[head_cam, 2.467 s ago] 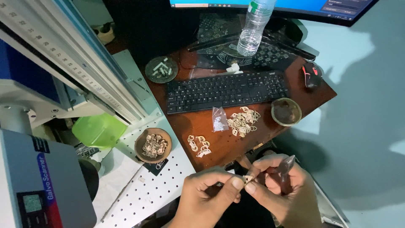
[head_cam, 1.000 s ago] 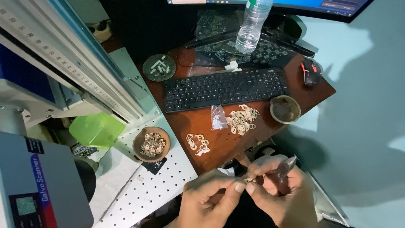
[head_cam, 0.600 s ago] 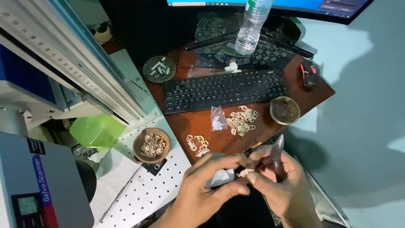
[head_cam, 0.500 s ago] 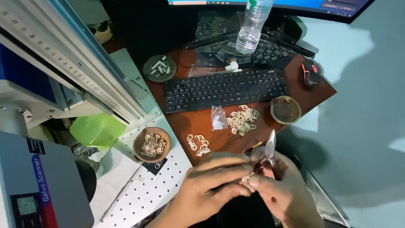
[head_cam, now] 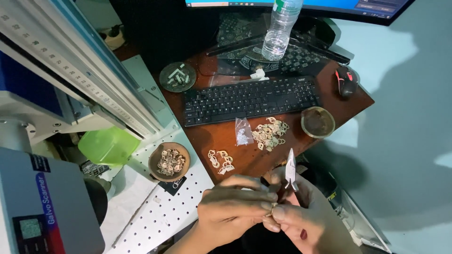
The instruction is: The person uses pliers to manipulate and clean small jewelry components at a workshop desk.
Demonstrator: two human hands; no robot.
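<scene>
My left hand (head_cam: 238, 209) and my right hand (head_cam: 299, 218) meet at the bottom centre, below the desk's front edge. Between the fingertips of both hands sits a tiny pale ring piece (head_cam: 270, 214), pinched mostly by the left fingers. My right hand also holds small metal pliers (head_cam: 290, 170) with the jaws pointing up. On the brown desk (head_cam: 207, 136) just above the hands lie two heaps of pale rings, a small one (head_cam: 221, 161) and a bigger one (head_cam: 270, 132), with a little clear bag (head_cam: 243, 131) between them.
A wooden bowl of rings (head_cam: 169, 161) rests on a white perforated plate (head_cam: 160, 216). A black keyboard (head_cam: 249, 99), a mouse (head_cam: 346, 81), a water bottle (head_cam: 281, 28), a round dish (head_cam: 177, 76), an empty bowl (head_cam: 318, 122), a green tub (head_cam: 109, 146) and a machine frame (head_cam: 70, 80) surround them.
The pliers have swung from lying sideways to pointing upward in my right hand. My left fingers have closed in over the small piece, and both hands sit a little lower.
</scene>
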